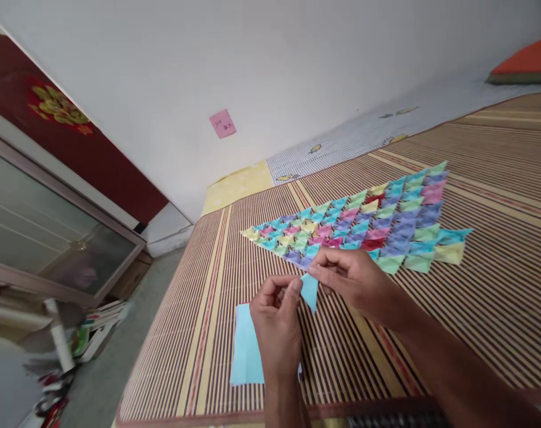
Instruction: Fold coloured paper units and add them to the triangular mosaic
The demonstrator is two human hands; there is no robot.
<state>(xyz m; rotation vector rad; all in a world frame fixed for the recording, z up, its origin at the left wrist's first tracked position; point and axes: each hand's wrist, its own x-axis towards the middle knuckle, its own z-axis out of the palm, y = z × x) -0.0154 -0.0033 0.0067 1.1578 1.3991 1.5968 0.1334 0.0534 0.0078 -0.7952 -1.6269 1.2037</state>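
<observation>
The fingers (pixel 292 289) of the left hand (pixel 274 324) are closed to a pinch, thumb and forefinger tips meeting on the left edge of a folded blue piece (pixel 310 292). The other fingers of that hand are curled in toward the palm. Beneath this hand, flat on the striped mat (pixel 199 333), lies a pale blue sheet (pixel 246 351), partly covered by the wrist.

The folded blue piece is a small pointed shape of light blue paper. It is held up off the mat between the two hands, its tip pointing down and its upper edge hidden by the fingertips.

The right hand (pixel 357 284) comes in from the right. Its fingers (pixel 320 271) are also nipped shut, gripping the top right corner of the same piece, with the remaining fingers folded loosely behind.

Just beyond the right hand, on the mat, spreads a patchwork of folded triangles (pixel 368 223) in blue, green, yellow, pink, purple and red. The triangles are fitted together in rows into one flat sheet that narrows to a point at its left end. Its near edge is just beside the right knuckles; whether it touches them cannot be told.

Further back a pink note (pixel 222 123) sticks to the white wall (pixel 297 59). An orange cushion (pixel 527 59) sits at the far right.
</observation>
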